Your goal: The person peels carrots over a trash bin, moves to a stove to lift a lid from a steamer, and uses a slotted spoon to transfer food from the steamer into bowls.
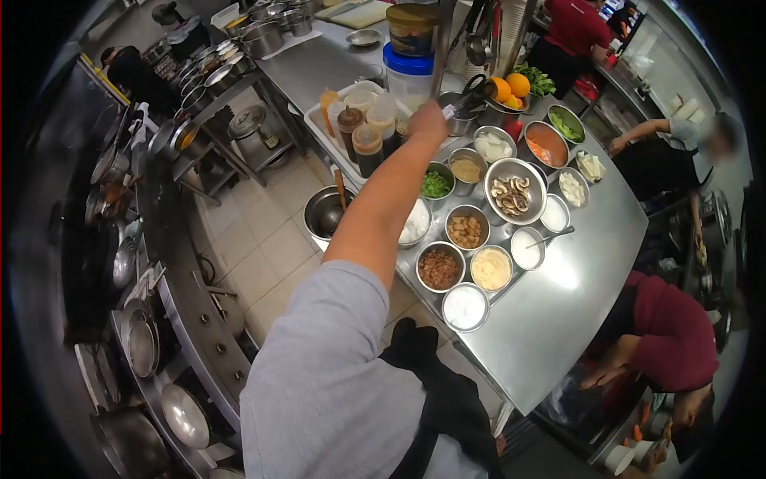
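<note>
My left arm, in a grey sleeve, stretches over the metal table. At the rim of a metal pot [460, 124], my left hand [428, 121] has its fingers closed, with a small shiny pale thing at the fingertips. Black scissor handles [479, 86] show just beyond. Sauce bottles [368, 147] stand in a white tray [319, 121] beside my wrist. Nearer are bowls of chopped greens [436, 183], sliced mushrooms [511, 196] and browned cubes [464, 229]. Of my right hand [500, 444], perhaps only a small patch of skin shows by the black apron.
A blue-lidded tub [408, 70] and oranges [508, 86] stand at the back. A spoon lies in a white-filled bowl [527, 248]. Pans [185, 415] and a stove front [206, 319] are left. One person [674, 327] bends at the right; others stand farther off.
</note>
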Demonstrator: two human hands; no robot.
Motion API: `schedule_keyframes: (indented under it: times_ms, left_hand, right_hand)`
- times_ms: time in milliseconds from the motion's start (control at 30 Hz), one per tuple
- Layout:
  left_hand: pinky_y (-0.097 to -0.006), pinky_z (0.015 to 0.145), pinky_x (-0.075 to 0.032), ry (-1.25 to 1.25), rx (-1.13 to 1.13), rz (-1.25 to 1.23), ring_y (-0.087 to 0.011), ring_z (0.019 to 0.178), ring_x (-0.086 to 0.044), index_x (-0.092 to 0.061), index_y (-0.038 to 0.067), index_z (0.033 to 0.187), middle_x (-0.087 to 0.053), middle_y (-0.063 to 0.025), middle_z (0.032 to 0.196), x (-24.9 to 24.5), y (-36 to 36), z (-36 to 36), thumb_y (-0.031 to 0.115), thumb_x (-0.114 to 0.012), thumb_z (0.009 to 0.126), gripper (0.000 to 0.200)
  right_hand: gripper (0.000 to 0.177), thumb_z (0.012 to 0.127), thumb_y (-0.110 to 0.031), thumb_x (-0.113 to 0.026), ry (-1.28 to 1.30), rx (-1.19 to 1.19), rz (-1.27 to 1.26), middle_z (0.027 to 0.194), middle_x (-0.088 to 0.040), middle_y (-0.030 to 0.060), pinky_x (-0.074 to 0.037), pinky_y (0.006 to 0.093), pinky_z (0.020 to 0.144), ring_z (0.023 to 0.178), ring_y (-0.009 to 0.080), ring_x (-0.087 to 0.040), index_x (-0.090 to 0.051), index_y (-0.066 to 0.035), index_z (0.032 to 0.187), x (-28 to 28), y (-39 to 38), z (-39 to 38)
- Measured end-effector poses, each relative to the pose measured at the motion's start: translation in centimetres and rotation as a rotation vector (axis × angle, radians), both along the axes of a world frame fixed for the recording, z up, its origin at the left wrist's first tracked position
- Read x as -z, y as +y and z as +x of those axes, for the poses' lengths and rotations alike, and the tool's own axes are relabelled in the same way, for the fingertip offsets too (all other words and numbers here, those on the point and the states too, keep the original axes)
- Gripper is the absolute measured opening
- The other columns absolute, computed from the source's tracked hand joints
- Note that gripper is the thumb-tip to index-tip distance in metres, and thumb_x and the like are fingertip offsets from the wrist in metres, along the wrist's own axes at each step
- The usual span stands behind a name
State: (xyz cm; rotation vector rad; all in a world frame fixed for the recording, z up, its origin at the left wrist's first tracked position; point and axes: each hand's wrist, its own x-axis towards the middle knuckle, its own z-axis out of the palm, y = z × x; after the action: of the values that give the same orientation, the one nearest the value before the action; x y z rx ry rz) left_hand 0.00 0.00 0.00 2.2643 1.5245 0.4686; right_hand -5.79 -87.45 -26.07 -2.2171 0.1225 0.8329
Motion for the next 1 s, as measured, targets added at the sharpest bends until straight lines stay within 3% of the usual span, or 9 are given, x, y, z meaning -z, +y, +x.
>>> schedule_keyframes:
  times_ms: [67, 167, 300, 367, 433, 500, 667, 800, 1000]
  left_hand:
    - [-0.041, 0.086, -0.052, 0.038, 0.069, -0.025, -0.0332, 0.1, -0.066, -0.066, 0.005, 0.11, -0.068, -0.017, 0.107, -0.5, 0.1, -0.2, 0.018, -0.07, 0.076, 0.037]
    - [-0.0406, 0.085, -0.053, 0.018, 0.074, 0.003, -0.0321, 0.097, -0.067, -0.068, 0.004, 0.102, -0.07, -0.0162, 0.102, 0.0, 0.7, -1.3, 0.019, -0.071, 0.075, 0.03]
    - [-0.0416, 0.085, -0.052, -0.046, 0.004, -0.074, -0.0326, 0.101, -0.066, -0.065, 0.004, 0.106, -0.068, -0.0172, 0.105, -1.0, 0.2, -2.1, 0.022, -0.069, 0.077, 0.035]
    - [-0.0429, 0.086, -0.051, -0.031, -0.029, -0.04, -0.0333, 0.103, -0.065, -0.063, 0.004, 0.112, -0.068, -0.0183, 0.106, 0.1, 0.6, -2.0, 0.028, -0.07, 0.078, 0.043]
    - [-0.0434, 0.086, -0.051, -0.021, 0.005, -0.008, -0.0333, 0.105, -0.064, -0.062, 0.005, 0.114, -0.067, -0.0184, 0.109, -2.0, -0.7, -1.9, 0.032, -0.069, 0.079, 0.044]
    - [-0.0428, 0.081, -0.052, -0.217, 0.085, 0.185, -0.0323, 0.099, -0.066, -0.063, 0.005, 0.111, -0.069, -0.0161, 0.103, -4.4, -3.7, -2.6, 0.039, -0.069, 0.08, 0.046]
    - [-0.0241, 0.06, -0.046, -0.536, 0.501, -0.001, -0.0082, 0.066, -0.054, -0.067, 0.002, 0.102, -0.059, 0.0006, 0.071, -9.5, -9.3, -5.0, 0.031, -0.075, 0.079, 0.038]
    - [-0.0233, 0.059, -0.043, -0.548, 0.605, -0.168, -0.006, 0.067, -0.052, -0.068, 0.003, 0.102, -0.06, 0.0022, 0.075, -11.2, -12.5, -5.3, 0.027, -0.074, 0.082, 0.032]
    - [-0.0193, 0.056, -0.042, -0.545, 0.734, -0.264, -0.0049, 0.07, -0.054, -0.063, 0.002, 0.113, -0.062, 0.0005, 0.085, -12.8, -15.0, -4.7, 0.024, -0.068, 0.088, 0.034]
  right_hand:
    - [0.024, 0.084, -0.023, -0.062, -0.03, -0.026, -0.067, 0.055, -0.049, 0.002, -0.037, 0.0359, 0.047, 0.049, 0.0165, -0.046, -0.058, 0.0, 0.077, 0.1, -0.5, 0.4]
    - [0.022, 0.082, -0.02, -0.062, -0.057, -0.056, -0.137, 0.056, -0.05, 0.0039, -0.039, 0.0381, 0.05, 0.051, 0.0202, -0.049, -0.058, 0.001, 0.076, 0.2, -0.6, 0.4]
    - [0.019, 0.079, -0.016, -0.062, -0.097, -0.075, -0.194, 0.057, -0.052, 0.0058, -0.042, 0.0404, 0.053, 0.054, 0.024, -0.051, -0.058, 0.002, 0.076, 0.0, -0.8, 1.2]
    - [0.025, 0.077, -0.021, -0.064, -0.569, -0.278, -0.191, 0.063, -0.058, 0.0119, -0.045, 0.0448, 0.061, 0.06, 0.0291, -0.056, -0.06, 0.003, 0.081, -0.5, -1.3, 0.5]
    - [0.031, 0.08, -0.026, -0.063, -0.547, -0.165, -0.189, 0.07, -0.061, 0.0183, -0.047, 0.0453, 0.065, 0.066, 0.0344, -0.061, -0.061, 0.004, 0.085, -2.5, 0.0, -0.5]
    - [0.038, 0.083, -0.032, -0.062, -0.289, -0.336, -0.283, 0.072, -0.062, 0.0246, -0.048, 0.0457, 0.068, 0.071, 0.04, -0.063, -0.062, 0.006, 0.084, -3.6, -1.2, -0.6]
    - [0.047, 0.084, -0.04, -0.063, -0.254, -0.305, -0.376, 0.076, -0.064, 0.0265, -0.048, 0.0467, 0.068, 0.077, 0.0416, -0.064, -0.065, 0.006, 0.081, -3.7, -3.3, -3.3]
    - [0.046, 0.084, -0.042, -0.065, -0.276, -0.176, -0.405, 0.064, -0.065, 0.016, -0.048, 0.0417, 0.057, 0.058, 0.0288, -0.063, -0.068, 0.004, 0.08, -3.1, -5.0, -4.3]
    - [0.047, 0.087, -0.044, -0.059, -0.272, -0.089, -0.378, 0.091, -0.065, 0.0236, -0.047, 0.0471, 0.078, 0.09, 0.0401, -0.062, -0.066, 0.0, 0.101, -4.8, -3.9, -5.3]
